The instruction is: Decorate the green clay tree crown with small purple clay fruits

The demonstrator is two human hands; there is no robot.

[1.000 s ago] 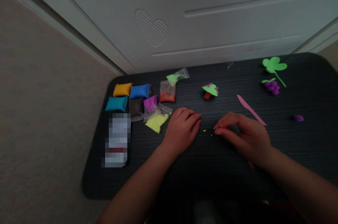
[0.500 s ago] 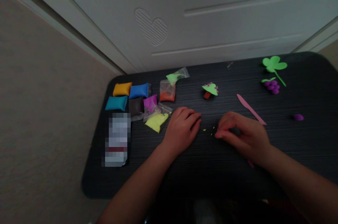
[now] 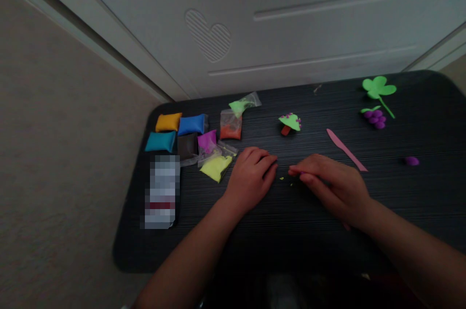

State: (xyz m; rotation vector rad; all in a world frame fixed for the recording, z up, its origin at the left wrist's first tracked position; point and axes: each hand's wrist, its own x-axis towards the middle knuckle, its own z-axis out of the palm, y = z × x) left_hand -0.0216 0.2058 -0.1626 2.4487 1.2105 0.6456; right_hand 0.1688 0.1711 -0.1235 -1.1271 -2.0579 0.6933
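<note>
My left hand (image 3: 252,175) rests palm down on the dark table, its fingers loosely bent and nothing visible in them. To its right, my right hand (image 3: 329,183) pinches a small bit of purple clay (image 3: 302,173) between thumb and fingers, mostly hidden. Tiny yellow clay crumbs (image 3: 281,178) lie on the table between the two hands. Beyond them is a clay mushroom (image 3: 290,123) with a green cap, purple dots and a red stem. A pink plastic knife (image 3: 345,149) lies just behind my right hand.
At left are several clay packets, among them yellow-green (image 3: 216,168), blue (image 3: 191,125) and red (image 3: 231,131), beside a blurred phone-like object (image 3: 162,192). On the right lie a green clay clover (image 3: 378,88), a purple grape bunch (image 3: 374,118) and a purple lump (image 3: 411,160). A white panel (image 3: 291,42) stands behind.
The fingers of my right hand have shifted against each other, curling in and then stretching out to the left, around the purple clay. My left hand has stayed still.
</note>
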